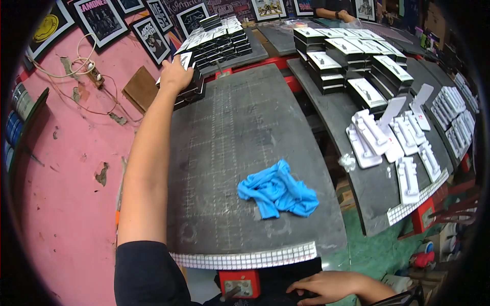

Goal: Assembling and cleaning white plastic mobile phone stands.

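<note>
At the far left edge of the dark board, my left hand [176, 76] is stretched out over a short stack of black boxes. Its fingers close on a small white-topped box [187, 59], whose other end is partly hidden by the hand. My right hand [320, 286] rests low by my lap, holding nothing, with its fingers apart. Between my arms, a crumpled blue cloth [278, 189] lies on the board [229, 127].
Behind the left hand stands a larger pile of boxes [224, 41]. On the right-hand board are more stacked boxes [352, 48] and white plastic trays [368, 133]. A pink wall [81, 204] borders the left side. Another person's hand [347, 16] shows at the back.
</note>
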Motion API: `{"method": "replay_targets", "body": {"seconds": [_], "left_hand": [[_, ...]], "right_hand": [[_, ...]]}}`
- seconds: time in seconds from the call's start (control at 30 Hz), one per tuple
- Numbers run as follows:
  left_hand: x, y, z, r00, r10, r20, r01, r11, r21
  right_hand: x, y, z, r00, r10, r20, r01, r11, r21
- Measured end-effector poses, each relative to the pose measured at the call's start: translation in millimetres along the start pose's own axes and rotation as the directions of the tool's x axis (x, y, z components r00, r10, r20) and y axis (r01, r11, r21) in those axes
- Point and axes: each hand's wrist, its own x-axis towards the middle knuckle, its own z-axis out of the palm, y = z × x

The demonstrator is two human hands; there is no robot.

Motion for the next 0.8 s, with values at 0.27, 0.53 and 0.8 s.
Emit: {"method": "replay_targets", "body": {"seconds": [0.27,0.53,0.8], "left_hand": [[31.5,7.1,32.3,0.996,0.082,0.024,-0.083,0.873,0.481],[33.6,-11.4,30.1,0.977,0.157,0.142,-0.2,0.901,0.384],[24.1,-5.9,24.2,0.979,0.151,0.138,-0.2,0.852,0.484]], "right_hand": [[5.8,75.4,25.1,0.947,0.311,-0.086,-0.311,0.95,0.009],[24.8,114.0,54.0,0.955,0.112,-0.273,-0.131,0.99,-0.051],[42.4,159.0,72.7,0.94,0.333,0.068,-0.334,0.942,0.005]]}}
